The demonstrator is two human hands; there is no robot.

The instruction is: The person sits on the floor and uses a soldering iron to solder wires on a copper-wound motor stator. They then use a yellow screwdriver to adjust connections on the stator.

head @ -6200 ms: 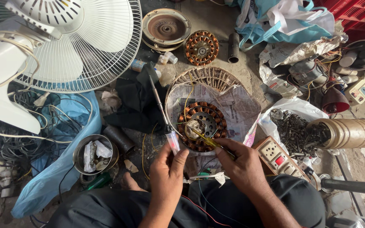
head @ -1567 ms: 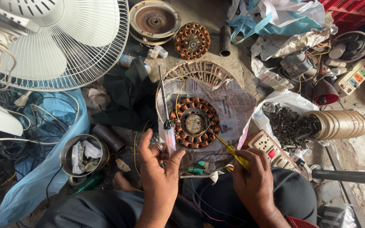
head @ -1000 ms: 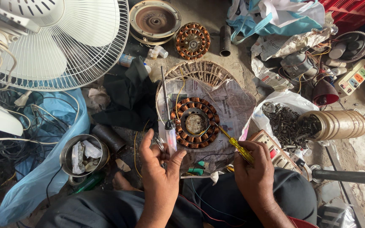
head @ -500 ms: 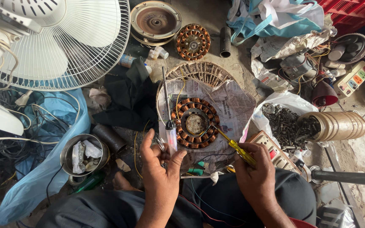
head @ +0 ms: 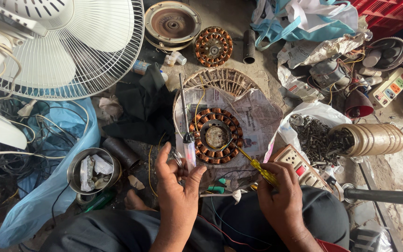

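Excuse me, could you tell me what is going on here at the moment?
A person sits on the floor over a copper-wound stator lying on newspaper. The left hand holds a soldering iron by its handle, tip pointing away. The right hand holds a yellow screwdriver with its tip at the stator's inner edge. A white fan, a second stator and a bag of screws lie around.

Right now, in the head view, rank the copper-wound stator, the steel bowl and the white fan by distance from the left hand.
1. Copper-wound stator, just up and right of the left hand.
2. Steel bowl, to the left.
3. White fan, far upper left.
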